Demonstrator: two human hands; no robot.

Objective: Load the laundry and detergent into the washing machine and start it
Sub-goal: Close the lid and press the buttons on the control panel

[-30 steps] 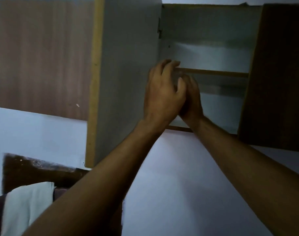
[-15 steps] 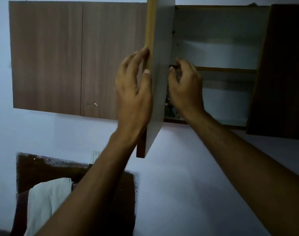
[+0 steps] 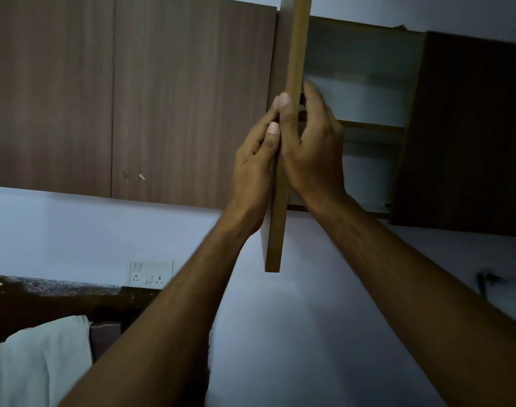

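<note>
A wall cupboard's open door points straight at me, so I see its tan edge. My left hand holds it from the left face, with the thumb on the edge. On the inner side my right hand grips it, thumb along the edge and fingers curled toward the cupboard's inside. The shelf behind looks bare where it shows. A white cloth hangs at the lower left. No washing machine or detergent is in view.
A second, dark door stands open at the right of the cupboard. Two closed wooden doors fill the upper left. A wall socket plate sits below them, above a dark ledge.
The door has swung from showing its pale inner face to edge-on. My right hand came out from the shelf to the door's edge, and my left hand slid onto the outer side.
</note>
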